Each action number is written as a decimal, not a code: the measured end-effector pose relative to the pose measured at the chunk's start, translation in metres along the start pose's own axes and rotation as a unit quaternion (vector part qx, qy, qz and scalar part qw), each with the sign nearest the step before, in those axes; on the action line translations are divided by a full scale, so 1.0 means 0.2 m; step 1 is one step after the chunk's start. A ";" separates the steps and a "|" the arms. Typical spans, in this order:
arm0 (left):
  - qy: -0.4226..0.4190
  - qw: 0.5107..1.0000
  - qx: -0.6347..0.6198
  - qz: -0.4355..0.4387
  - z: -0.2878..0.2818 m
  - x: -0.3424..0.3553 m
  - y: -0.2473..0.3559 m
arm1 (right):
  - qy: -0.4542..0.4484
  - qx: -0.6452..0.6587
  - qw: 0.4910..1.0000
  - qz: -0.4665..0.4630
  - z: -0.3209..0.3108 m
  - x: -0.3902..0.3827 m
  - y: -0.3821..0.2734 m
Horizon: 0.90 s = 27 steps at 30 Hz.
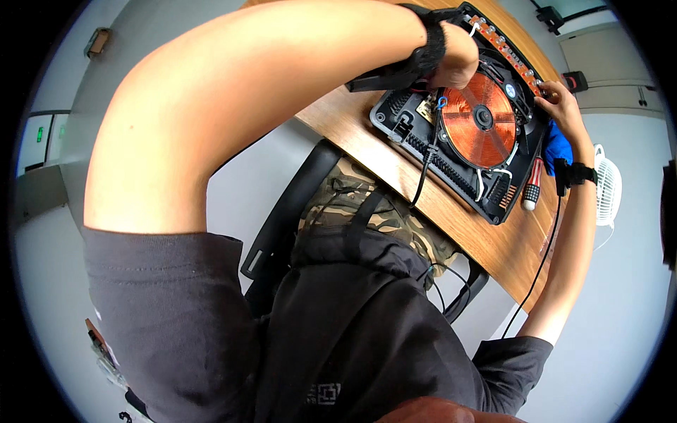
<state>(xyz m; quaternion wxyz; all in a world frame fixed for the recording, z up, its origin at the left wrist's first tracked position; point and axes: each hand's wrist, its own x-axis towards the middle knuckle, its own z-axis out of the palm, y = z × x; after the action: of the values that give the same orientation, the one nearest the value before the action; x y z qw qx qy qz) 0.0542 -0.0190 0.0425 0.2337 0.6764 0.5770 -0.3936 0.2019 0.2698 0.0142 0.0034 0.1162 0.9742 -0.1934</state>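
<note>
**Opened induction cooker on wooden table, both hands at its far edge**

- Induction cooker [465, 134]: black plastic housing, top plate removed, lying flat on the table [451, 218] and turned cornerwise to the person, so the inner parts face up for access. Ribbed vent slats run along its near wall.
- Copper coil [481, 118]: flat disc of tightly wound, glossy orange-brown wire with a dark hub; sits in the middle of the housing. White and blue leads curl off its rim.
- Circuit strip [504, 46]: narrow board with a row of small orange parts, along the far edge of the housing.
- Left hand [458, 60]: black wrist strap; curled down onto the far left corner of the housing, beside the coil. Fingers are hidden, so whether it clamps anything cannot be told.
- Right hand [560, 102]: black wrist strap with a cable trailing down the forearm; fingertips drawn together at the right end of the strip, pinching something too small to identify.
- Screwdriver [531, 187]: red-and-white handle, lying on the table just beside the housing, within reach of the right hand.
- Blue cloth [558, 146]: soft, crumpled, under the right wrist.
- Power cord [423, 169]: black, hanging off the near table edge.
- White fan [608, 187]: beyond the table.
</note>
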 end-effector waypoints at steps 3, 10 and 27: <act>-0.020 0.994 0.107 -0.011 -0.04 0.15 -0.03 | 0.003 0.012 1.000 -0.011 0.00 -0.02 0.00; -0.116 0.970 0.119 0.180 -0.07 0.51 -0.22 | -0.009 0.010 1.000 0.017 0.00 -0.02 0.03; -0.119 0.952 0.136 0.248 -0.07 0.58 -0.20 | 0.005 0.003 1.000 0.009 -0.01 -0.05 0.04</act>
<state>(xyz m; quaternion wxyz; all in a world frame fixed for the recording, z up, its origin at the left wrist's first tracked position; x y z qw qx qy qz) 0.0221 0.0707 -0.0365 0.2967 0.7717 0.2996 -0.4761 0.2133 0.2759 0.0134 -0.0001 0.1263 0.9725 -0.1957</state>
